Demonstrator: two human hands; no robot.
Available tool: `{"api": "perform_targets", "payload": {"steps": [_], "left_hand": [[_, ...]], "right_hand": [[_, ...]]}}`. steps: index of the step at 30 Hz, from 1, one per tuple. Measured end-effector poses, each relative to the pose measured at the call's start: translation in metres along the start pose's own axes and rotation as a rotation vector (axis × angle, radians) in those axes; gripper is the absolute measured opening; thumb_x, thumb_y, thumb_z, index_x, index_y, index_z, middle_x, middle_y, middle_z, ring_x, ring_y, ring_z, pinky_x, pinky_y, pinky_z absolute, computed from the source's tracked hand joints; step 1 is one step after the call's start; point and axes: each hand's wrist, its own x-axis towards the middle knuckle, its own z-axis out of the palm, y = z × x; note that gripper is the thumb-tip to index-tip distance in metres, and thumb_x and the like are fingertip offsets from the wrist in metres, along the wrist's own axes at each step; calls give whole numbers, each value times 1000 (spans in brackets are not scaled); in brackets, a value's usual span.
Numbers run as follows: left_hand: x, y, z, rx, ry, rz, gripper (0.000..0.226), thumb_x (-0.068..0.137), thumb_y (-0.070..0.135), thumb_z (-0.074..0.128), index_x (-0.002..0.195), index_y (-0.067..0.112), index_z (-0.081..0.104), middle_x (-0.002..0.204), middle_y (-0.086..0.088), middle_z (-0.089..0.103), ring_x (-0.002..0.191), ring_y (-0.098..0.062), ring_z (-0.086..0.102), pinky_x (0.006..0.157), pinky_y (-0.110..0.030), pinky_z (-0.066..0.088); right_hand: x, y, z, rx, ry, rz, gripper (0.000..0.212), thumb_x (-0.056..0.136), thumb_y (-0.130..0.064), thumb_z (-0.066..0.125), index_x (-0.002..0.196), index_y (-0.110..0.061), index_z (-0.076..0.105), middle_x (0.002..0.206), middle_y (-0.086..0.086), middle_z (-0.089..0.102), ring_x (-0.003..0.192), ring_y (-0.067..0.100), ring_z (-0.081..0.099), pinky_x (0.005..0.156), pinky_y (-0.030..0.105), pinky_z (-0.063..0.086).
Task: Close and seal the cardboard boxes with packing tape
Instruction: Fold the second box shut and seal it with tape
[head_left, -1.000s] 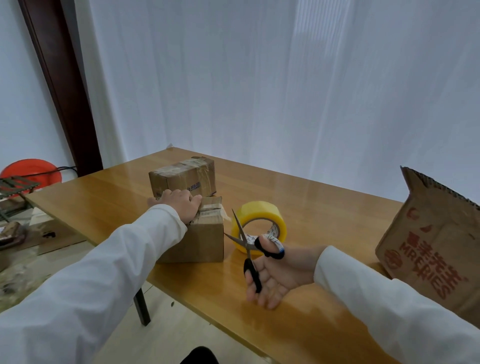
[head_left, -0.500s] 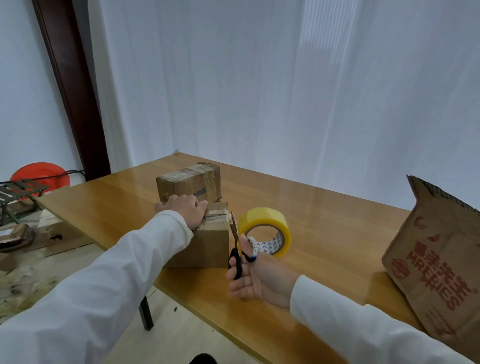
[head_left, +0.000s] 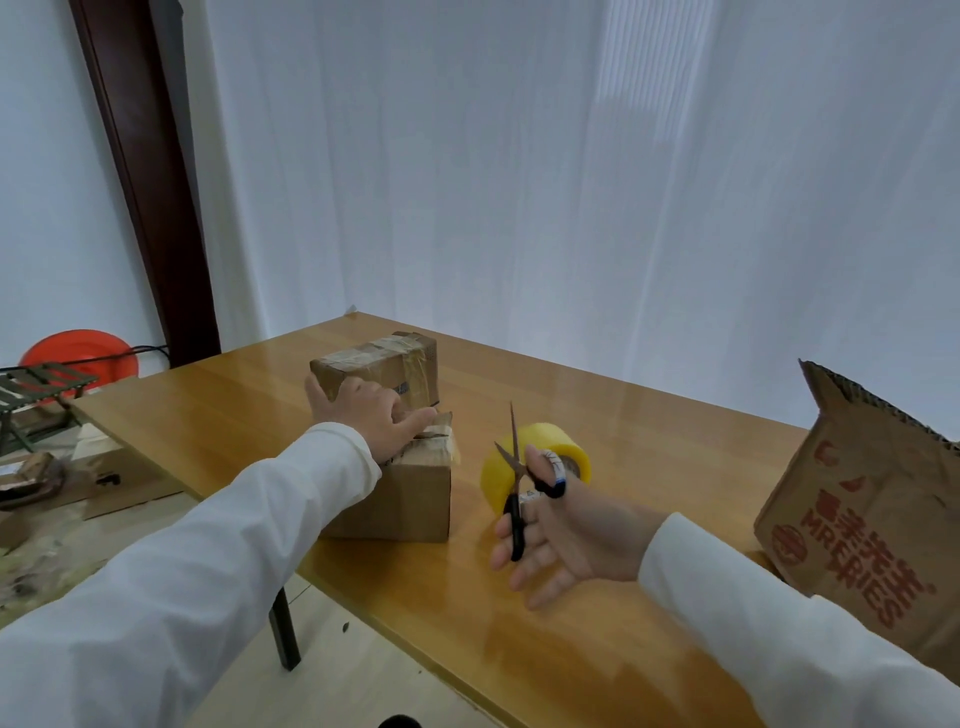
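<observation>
A small cardboard box (head_left: 405, 499) sits near the table's front edge, its taped top flaps slightly raised. My left hand (head_left: 371, 415) presses flat on its top, fingers spread. Behind it stands a second small box (head_left: 384, 366) wrapped in clear tape. A yellow roll of packing tape (head_left: 563, 454) stands on edge to the right of the front box. My right hand (head_left: 550, 540) holds black-handled scissors (head_left: 514, 483) in front of the roll, thumb through one loop, blades slightly parted and pointing up.
A large open cardboard box with red print (head_left: 872, 519) stands at the table's right edge. The wooden table (head_left: 675, 457) ends close in front of me. On the floor to the left lie a red basin (head_left: 78, 353) and cardboard scraps.
My right hand has drawn the scissors back to the right, away from the front box, and turned the blades upward. My left hand has spread flatter on the box top.
</observation>
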Motion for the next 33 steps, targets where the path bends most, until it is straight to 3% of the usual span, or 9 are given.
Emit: {"api": "perform_targets", "payload": {"steps": [3,5,8,12,21,23,25,27,33], "left_hand": [[-1,15,-14,5,51,59,70,85,75,24,132,28,48,141,3,45,137,-20,28,112,-62,-3],[1,31,-18,-116,-124,51,77,83,76,29,141,26,37,146,-1,39,139,-26,26,112,-62,0],[2,46,-11,-65,-282,53,76,86,65,41,148,26,20,153,-4,25,141,-30,20,112,-62,10],[-1,52,0,-66,-219,8,62,92,38,40,147,25,15,154,-4,19,143,-26,13,111,-61,8],[-9,59,5,-23,-85,6,58,94,46,33,145,20,21,151,-7,22,142,-27,13,112,-62,2],[-9,54,5,44,70,146,67,90,59,36,145,23,22,151,-3,22,143,-24,12,111,-60,2],[-8,52,2,85,204,428,75,85,65,45,146,29,19,153,3,17,144,-20,6,114,-53,3],[-7,57,-5,59,190,668,77,81,63,56,145,32,25,153,10,19,145,-15,3,116,-44,3],[-1,67,-6,-305,120,776,52,76,48,71,123,30,59,135,13,50,137,-8,25,108,-33,21]], "right_hand": [[-4,1,-12,21,23,-20,95,52,-88,39,104,-10,55,90,6,69,75,20,68,76,41,55],[-5,2,-16,22,18,-31,95,52,-88,39,104,-10,55,91,7,69,75,21,67,76,41,55],[-5,5,-18,6,8,-40,94,52,-87,37,102,-10,54,90,6,68,75,21,67,78,41,55],[-6,11,-21,-1,-22,-58,93,46,-86,41,101,-12,54,89,5,68,76,20,66,80,40,54],[-7,12,-28,-40,-61,-64,105,35,-94,53,101,-12,54,88,5,68,76,20,67,78,37,56],[-8,12,-29,-48,-61,-52,95,47,-90,41,101,-12,53,87,4,68,74,19,66,80,38,54],[-9,12,-30,-60,-64,-45,88,57,-87,32,100,-12,53,85,4,68,72,18,65,82,39,52],[-9,11,-31,-71,-78,-35,87,58,-86,34,98,-12,53,82,3,68,68,18,65,82,39,52],[-17,12,-41,-81,-193,-6,104,29,-91,63,94,-10,53,72,2,64,53,13,57,69,33,57]]}}
